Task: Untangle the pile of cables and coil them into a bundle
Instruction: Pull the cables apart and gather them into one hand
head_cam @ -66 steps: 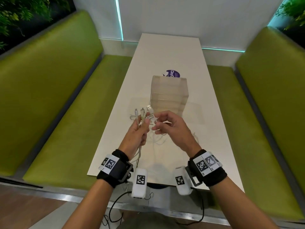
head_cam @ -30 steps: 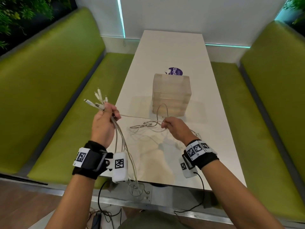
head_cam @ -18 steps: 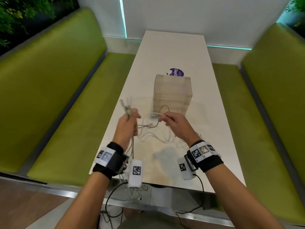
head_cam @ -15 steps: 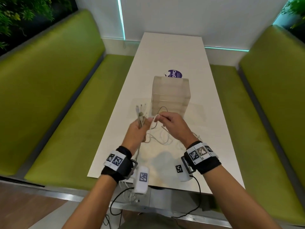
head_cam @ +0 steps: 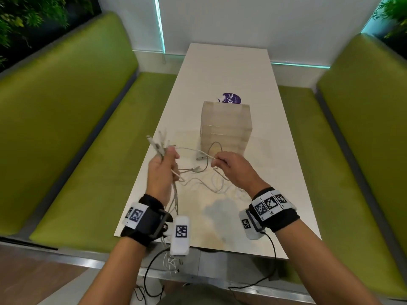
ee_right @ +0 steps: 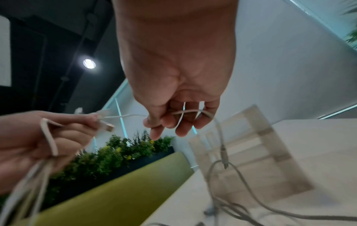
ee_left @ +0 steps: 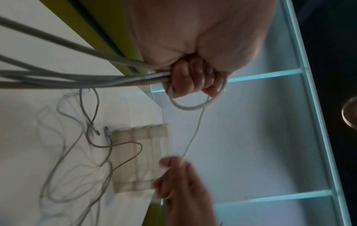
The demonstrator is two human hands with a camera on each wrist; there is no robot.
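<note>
So the left hand (head_cam: pixel 163 170) is clenched around a bunch of cables (ee_left: pixel 81 76) by the table's (head_cam: pixel 286 172) left edge, right hand (head_cam: pixel 233 170) pinches one strand (head_cam: pixel 189 149) stretched sideways between them, and the loose tangle (head_cam: pixel 207 179) lies on the table under both hands.

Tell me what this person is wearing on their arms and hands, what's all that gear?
The hands are bare, with no gloves or sleeves. Each wrist has a black band carrying white tags printed with black square codes. A small white box with its own code hangs under the left wrist, and another sits under the right. Thin black wires trail from the boxes toward the body.
</note>
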